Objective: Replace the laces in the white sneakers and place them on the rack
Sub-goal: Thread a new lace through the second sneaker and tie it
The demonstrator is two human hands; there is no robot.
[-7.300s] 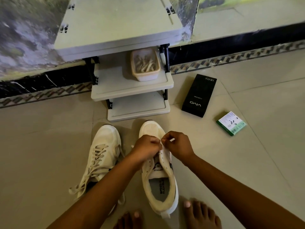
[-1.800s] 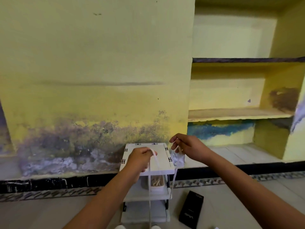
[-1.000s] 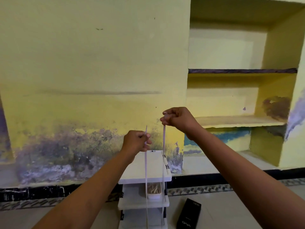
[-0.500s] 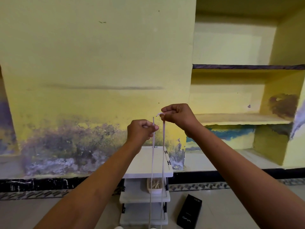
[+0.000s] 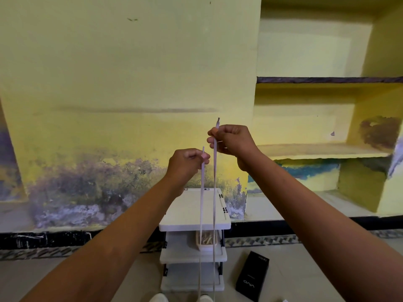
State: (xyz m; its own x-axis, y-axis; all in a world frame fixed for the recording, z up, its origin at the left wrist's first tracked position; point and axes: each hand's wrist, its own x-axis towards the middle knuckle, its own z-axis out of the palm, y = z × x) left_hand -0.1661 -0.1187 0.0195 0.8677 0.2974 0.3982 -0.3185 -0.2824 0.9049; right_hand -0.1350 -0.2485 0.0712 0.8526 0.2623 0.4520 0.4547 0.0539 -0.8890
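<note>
White and flat, the lace (image 5: 214,182) now hangs in two long strands from both raised hands, and since half a second ago the right hand (image 5: 233,143) has gone up a bit, so its end sits higher than the left one. The left hand (image 5: 188,163) pinches one end at about 8 o'clock from the right hand, which pinches the other, so I think the person is matching the two sides before lacing more holes. The strands run down at 6 o'clock, past the white rack (image 5: 194,216), to the white sneakers (image 5: 205,298) on the floor.
</note>
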